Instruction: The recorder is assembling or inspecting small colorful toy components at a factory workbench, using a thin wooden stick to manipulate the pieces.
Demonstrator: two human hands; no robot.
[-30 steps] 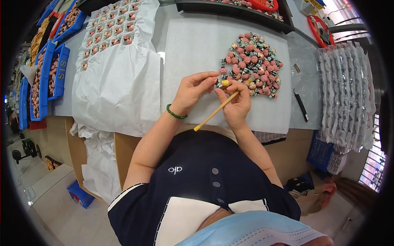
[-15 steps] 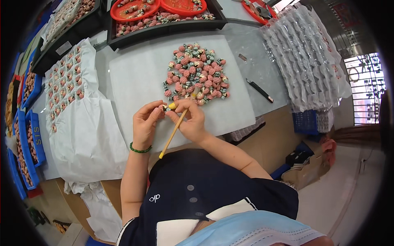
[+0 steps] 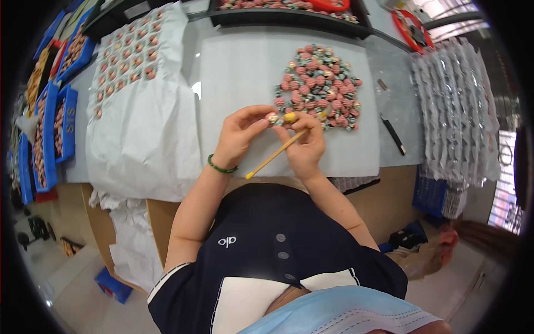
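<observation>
My left hand (image 3: pixel 240 135) pinches a tiny painted figurine (image 3: pixel 272 118) between thumb and fingertips, just left of my right hand. Closed around a thin wooden stick (image 3: pixel 275 155) with a yellow end is my right hand (image 3: pixel 307 149); the stick slants down to the left. A rounded yellow piece (image 3: pixel 290 117) shows at the right fingertips, close to the figurine; whether it joins the stick I cannot tell. Beyond the right hand lies a heap of small pink and grey-green figurines (image 3: pixel 320 86) on a white sheet (image 3: pixel 233 72).
On the left, a white tray (image 3: pixel 125 58) holds rows of figurines, partly under white paper (image 3: pixel 142 133). Blue bins (image 3: pixel 68 125) stand farther left. A black tray (image 3: pixel 289 21) lies at the back. To the right are a black-handled tool (image 3: pixel 393 135) and stacked clear plastic trays (image 3: pixel 453 111).
The whole view has shifted, so the table and hands appear farther right and higher up. Both hands keep their grips, close together, with the stick tilted flatter.
</observation>
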